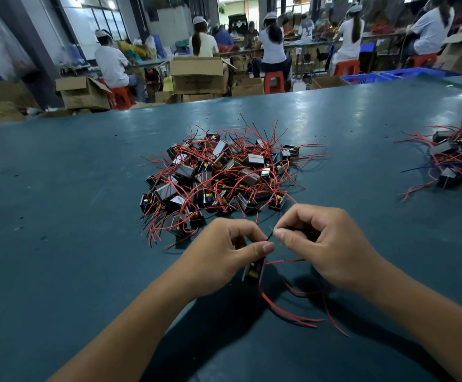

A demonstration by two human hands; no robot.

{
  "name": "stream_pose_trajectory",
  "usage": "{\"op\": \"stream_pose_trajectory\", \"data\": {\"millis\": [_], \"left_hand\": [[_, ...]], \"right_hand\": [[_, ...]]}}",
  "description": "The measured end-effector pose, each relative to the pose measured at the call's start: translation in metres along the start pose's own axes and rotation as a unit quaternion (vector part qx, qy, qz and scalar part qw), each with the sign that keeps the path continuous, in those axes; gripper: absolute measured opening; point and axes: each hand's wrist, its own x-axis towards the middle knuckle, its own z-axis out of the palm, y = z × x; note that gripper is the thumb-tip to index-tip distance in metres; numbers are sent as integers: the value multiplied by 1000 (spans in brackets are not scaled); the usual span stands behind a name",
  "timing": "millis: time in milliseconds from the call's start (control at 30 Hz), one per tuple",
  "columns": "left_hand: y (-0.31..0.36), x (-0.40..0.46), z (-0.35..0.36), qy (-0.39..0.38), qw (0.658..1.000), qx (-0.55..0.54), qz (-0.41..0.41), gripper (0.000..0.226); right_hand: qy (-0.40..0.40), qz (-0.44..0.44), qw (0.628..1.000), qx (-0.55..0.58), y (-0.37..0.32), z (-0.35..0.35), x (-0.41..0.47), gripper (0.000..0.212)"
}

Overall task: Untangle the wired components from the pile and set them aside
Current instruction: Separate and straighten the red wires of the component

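Near pile (221,175): left hand (224,252) grips component (253,271); right hand (320,244) pinches its black wire (269,237).

Single head-mounted wide-angle view, looking forward and downward over the teal surface (59,188). Both forearms enter from the lower edge; the left hand (224,252) and right hand (326,244) lie close to the lens, below centre. The pile of wired components (218,175) sits mid-frame beyond them; seated workers (272,48) occupy the distant upper band.
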Motion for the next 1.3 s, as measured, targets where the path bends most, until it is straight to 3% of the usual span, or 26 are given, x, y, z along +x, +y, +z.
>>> {"op": "stream_pose_trajectory", "data": {"millis": [133,367,500,700,800,900,1000,1067,1133,1300], "left_hand": [[2,0,-1,66,995,53,54,13],[0,4,-7,150,949,168,221,19],[-1,6,-10,152,936,173,266,10],[3,5,-14,137,922,221,288,12],[6,4,-14,98,945,185,252,12],[7,1,-14,10,997,-6,82,13],[6,0,-12,-33,972,-218,-76,16],[6,1,-8,-44,953,-276,-115,14],[5,1,-5,-41,954,-273,-114,14],[2,1,-7,-26,987,-139,-80,19]], "right_hand": [[9,17,1000,5,-2,-3,2,7],[-22,18,998,47,-10,-2,2,6],[-33,19,998,53,-11,-1,3,7],[-60,12,997,54,-14,0,4,7],[-57,-1,998,37,-15,0,3,6],[-48,-27,998,9,-17,2,1,7],[-47,-35,998,9,-18,5,0,8],[-44,-29,998,15,-17,6,0,9],[-34,-21,999,12,-15,6,0,8],[3,-3,1000,-14,-9,2,3,12]]}}
